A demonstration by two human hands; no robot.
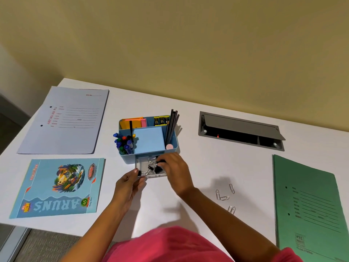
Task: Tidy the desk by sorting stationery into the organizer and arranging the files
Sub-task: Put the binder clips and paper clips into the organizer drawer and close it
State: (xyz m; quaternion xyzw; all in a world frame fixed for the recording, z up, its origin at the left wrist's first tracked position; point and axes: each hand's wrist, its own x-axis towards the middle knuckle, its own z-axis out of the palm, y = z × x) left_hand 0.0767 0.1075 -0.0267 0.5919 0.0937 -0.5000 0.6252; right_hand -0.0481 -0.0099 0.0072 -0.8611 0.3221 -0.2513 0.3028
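Together, left hand (130, 183) and right hand (174, 171) — pinching binder clips (151, 168).

We are in an office. We see a white desk (207, 167) with a grey box with a flap lid (239, 129) set into its top near the far edge. A pale file (64, 120) lies at the far left corner and a green file (309, 205) at the right edge. A blue organizer (128, 157) in the middle holds pens (123, 142). Paper clips (223, 197) lie between it and the green file.
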